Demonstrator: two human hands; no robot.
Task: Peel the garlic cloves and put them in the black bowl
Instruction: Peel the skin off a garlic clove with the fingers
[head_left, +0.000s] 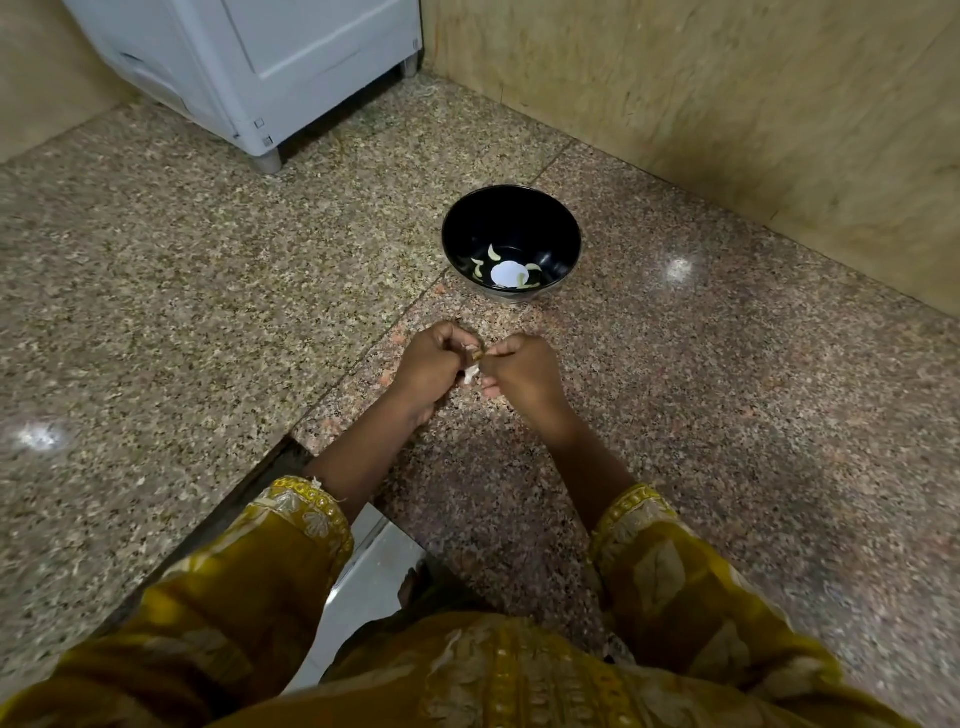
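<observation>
Near glossy black bowl (511, 215), left hand (428, 366) and right hand (522, 376) pinching papery garlic clove (473, 365)

I see open stone surface (260, 312) left, right and in front of the bowl (511, 218); the wall (727, 104) stands close behind-right of it, the white appliance (249, 62) well behind-left.

The upright black bowl (511, 228) holds a few peeled cloves (492, 253); another clove (474, 365), skin hanging, is held nearby.
</observation>
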